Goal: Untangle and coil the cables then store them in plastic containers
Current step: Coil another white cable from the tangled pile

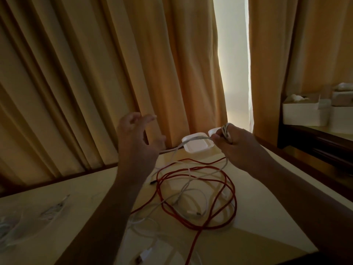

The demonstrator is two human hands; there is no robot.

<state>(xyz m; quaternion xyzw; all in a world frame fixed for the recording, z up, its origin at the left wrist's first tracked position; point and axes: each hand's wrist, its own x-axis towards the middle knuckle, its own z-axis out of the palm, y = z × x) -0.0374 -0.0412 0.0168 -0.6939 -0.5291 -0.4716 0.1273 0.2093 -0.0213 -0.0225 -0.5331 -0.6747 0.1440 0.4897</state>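
The right hand (236,144) is closed around a few turns of limp, light white cable (193,139) at 1 o'clock, while the left hand (137,138) hovers open beside it, holding nothing. I count one red cable (194,190) tangled with at least two white ones on the counter (263,217) (best taken near a plug end). One white plastic container (196,144) sits at 12 o'clock.

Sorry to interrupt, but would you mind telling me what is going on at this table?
A person is sorting tangled cables on a table. The right hand grips a white cable, part of it wound around its fingers. The left hand hovers open beside it, holding nothing. A red cable lies in loose loops on the table, crossed with more white cable. A white plastic container sits at the far edge; nothing is visibly stored in it.
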